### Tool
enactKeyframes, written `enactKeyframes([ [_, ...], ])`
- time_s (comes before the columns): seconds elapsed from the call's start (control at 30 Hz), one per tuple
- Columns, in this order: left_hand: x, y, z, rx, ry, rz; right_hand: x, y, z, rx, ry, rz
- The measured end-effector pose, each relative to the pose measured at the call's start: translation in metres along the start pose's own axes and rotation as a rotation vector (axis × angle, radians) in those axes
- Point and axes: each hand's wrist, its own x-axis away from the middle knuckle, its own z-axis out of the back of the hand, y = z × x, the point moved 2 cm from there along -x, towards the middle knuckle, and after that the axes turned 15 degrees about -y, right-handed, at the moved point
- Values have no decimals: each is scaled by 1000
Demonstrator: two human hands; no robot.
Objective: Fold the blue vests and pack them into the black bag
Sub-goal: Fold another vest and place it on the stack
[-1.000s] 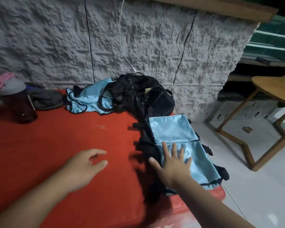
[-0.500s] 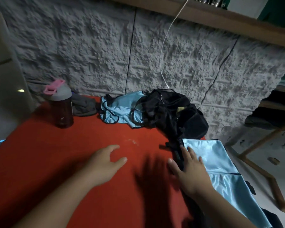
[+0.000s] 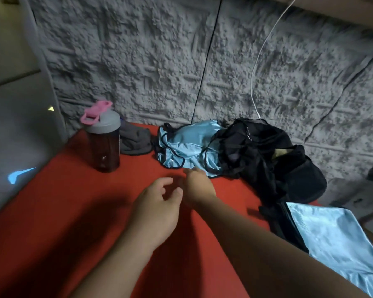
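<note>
My right hand (image 3: 197, 186) stretched forward, fingertips at the crumpled blue vest (image 3: 187, 145) beside the black bag (image 3: 274, 155), grip unclear, my left hand (image 3: 157, 207) hovering loosely curled, empty, folded vest (image 3: 332, 237) at right.

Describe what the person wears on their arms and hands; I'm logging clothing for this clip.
Nothing shows on either. The left hand and right hand are bare, with no glove, ring or watch in view. Both forearms are bare up to the frame's lower edge, so no sleeve appears. The dim light hides finer detail.
</note>
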Motion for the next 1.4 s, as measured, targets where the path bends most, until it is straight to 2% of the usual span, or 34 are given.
enactKeyframes([
  [0.2,-8,-6,18,38,54,22,-67,-17,-28,81,-125,-52],
  [0.3,-10,-9,23,30,58,31,-76,-24,-36,111,-83,-71],
  [0.47,-8,-5,22,68,39,32,-39,-38,-41,238,-38,-23],
  [0.63,-1,0,22,24,19,31,30,-35,-65,244,-68,59],
  [0.77,4,-3,14,-68,-63,75,93,-26,-79,274,-139,82],
  [1.0,19,-20,-20,-405,-320,85,177,-11,-107,306,-152,58],
  [1.07,24,-29,-29,-497,-363,81,193,-5,-114,291,-144,18],
  [1.17,29,-41,-40,-627,-398,69,220,-8,-123,274,-120,72],
  [1.2,31,-44,-44,-672,-404,71,227,-16,-112,256,-192,83],
  [1.23,32,-48,-47,-714,-411,74,229,-27,-100,199,-126,137],
  [1.3,32,-57,-51,-766,-437,105,223,-29,-97,185,-144,181],
  [1.33,30,-61,-51,-789,-442,130,216,-31,-87,222,-44,209],
  [1.37,29,-65,-50,-820,-440,149,215,-30,-72,144,29,174],
  [1.4,26,-67,-48,-855,-427,158,216,-22,-67,131,14,148],
])
